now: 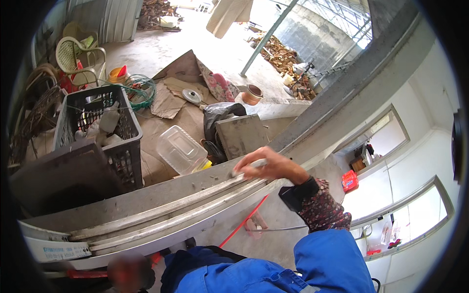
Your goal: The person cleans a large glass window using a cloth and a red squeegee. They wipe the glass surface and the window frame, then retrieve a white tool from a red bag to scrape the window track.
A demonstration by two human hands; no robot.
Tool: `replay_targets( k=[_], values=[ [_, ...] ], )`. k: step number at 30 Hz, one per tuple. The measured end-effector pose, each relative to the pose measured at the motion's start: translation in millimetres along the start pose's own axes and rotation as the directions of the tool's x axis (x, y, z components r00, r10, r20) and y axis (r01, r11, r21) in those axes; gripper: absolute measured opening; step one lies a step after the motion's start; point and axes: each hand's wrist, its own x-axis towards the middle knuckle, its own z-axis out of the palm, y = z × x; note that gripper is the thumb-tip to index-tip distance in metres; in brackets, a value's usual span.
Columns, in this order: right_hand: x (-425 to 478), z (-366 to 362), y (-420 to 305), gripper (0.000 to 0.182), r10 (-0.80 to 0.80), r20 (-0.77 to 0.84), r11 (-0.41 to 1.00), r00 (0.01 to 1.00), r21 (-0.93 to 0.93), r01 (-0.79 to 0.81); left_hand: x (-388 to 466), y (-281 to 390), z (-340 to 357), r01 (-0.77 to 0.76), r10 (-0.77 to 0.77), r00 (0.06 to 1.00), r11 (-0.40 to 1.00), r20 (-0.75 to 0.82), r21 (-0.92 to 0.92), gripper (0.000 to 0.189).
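My right hand (269, 164) grips a small whitish brush or scraper-like tool (256, 164) with its end down at the sliding window track (209, 197). The track is metal, with parallel rails that carry grime, and loose debris lies on the concrete ledge (194, 185) beside it. A dark band is around my right wrist, above a patterned cuff and a blue sleeve. My left hand is out of view. Near the lower left lies a red-handled object (88, 274), partly hidden, with a blurred patch beside it.
Beyond the ledge stand a black plastic crate (137, 146) with containers, a clear plastic jar (183, 150) with a yellow lid, a grey boxy panel (242, 137) and a black bag (220, 113). A dark board (66, 175) leans by the crate. Indoors, a red pole (243, 221) slants below the sill.
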Motion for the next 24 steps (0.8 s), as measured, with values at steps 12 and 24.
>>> replay_targets(
  k=[12, 24],
  values=[
    [-46, 19, 13, 0.015, -0.318, -0.450, 0.947, 0.835, -0.201, 0.252, 4, 20, -5, -0.152, 0.132, 0.986, 0.960, 0.099, 0.236, 0.022],
    [-77, 83, 23, 0.020, -0.290, -0.558, 0.957, 0.778, -0.185, 0.224, 13, 28, -12, -0.197, 0.173, 0.971, 0.970, 0.163, 0.140, 0.014]
  ],
)
